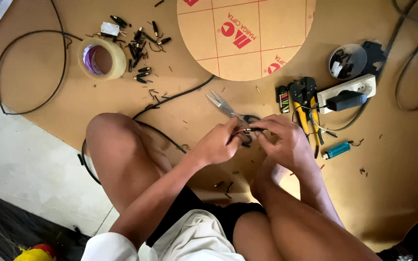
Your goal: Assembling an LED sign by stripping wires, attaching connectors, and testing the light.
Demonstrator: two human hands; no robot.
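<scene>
Seated on a brown board [393, 159], pinching a thin black cable end [246, 130] between both sets of fingertips, just in front of the scissors [223, 105]. Left hand [217, 143] closed narrow on the cable, right hand [286, 142] closed on its tip. Best done, probably, by keeping the grip close to the tip and twisting gently so the fine strands stay together. Nearby: yellow-handled crimping pliers [306, 104], blue lighter [337, 150], tape roll [101, 58], scattered black connectors [141, 48]. Hard to make out: the tip itself, hidden by fingers; cable's far run lost behind the knee.
</scene>
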